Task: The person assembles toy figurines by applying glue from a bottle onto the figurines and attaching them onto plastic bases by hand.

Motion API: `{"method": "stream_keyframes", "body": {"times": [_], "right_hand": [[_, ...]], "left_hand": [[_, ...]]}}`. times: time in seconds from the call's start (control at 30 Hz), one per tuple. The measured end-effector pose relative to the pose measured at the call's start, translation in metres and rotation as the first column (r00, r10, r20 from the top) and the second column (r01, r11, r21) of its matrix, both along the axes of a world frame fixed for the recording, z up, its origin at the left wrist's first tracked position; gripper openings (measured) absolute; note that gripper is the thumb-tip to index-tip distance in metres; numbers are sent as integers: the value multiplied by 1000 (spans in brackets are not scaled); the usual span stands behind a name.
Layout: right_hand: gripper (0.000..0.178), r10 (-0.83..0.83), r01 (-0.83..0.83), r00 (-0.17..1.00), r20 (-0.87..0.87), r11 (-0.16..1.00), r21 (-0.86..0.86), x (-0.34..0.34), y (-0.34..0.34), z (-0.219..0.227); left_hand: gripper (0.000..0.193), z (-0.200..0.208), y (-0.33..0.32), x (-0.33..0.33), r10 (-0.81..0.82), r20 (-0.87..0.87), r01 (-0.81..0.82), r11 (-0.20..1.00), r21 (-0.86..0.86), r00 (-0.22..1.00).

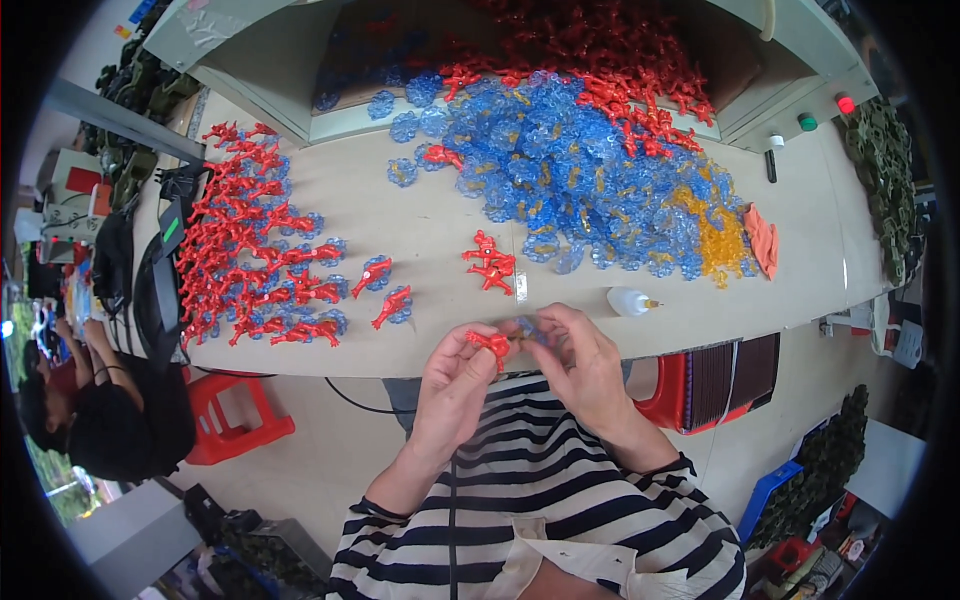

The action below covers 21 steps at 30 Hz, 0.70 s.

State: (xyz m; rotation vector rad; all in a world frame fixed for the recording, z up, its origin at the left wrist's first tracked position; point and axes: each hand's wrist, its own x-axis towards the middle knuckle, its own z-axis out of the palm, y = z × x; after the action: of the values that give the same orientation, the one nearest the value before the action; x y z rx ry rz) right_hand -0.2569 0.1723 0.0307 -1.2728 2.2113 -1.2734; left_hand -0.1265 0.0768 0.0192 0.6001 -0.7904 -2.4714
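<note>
Above the near edge of the table, my left hand (458, 380) pinches a small red plastic figure (492, 347) between thumb and fingers. Close beside it, my right hand (583, 362) has its fingertips closed on a small clear blue plastic piece (523, 328), partly hidden by the fingers. The two parts are held almost touching; I cannot tell whether they are joined. Just beyond my hands lie a few loose red figures (490, 262). To the right a white squeeze bottle (632, 302) with a thin tip lies on its side.
A large heap of clear blue pieces (570, 170) covers the far middle, with yellow pieces (722, 235) at its right and red figures (640, 105) behind. Rows of red figures on blue bases (250, 240) fill the left. An orange cloth (761, 241) lies right. Another person (110, 410) works far left.
</note>
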Motion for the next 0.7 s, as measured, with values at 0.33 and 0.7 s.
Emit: {"method": "stream_keyframes", "body": {"times": [0.33,0.7], "right_hand": [[43,169,-98,605,778,986,-138,-10,9,-6],[19,301,-176,778,552,947,-269,-9,18,-12]], "left_hand": [[21,-1,1,1,-28,48,28,1000,2,998],[15,-9,6,4,83,131,-21,910,-414,988]]}}
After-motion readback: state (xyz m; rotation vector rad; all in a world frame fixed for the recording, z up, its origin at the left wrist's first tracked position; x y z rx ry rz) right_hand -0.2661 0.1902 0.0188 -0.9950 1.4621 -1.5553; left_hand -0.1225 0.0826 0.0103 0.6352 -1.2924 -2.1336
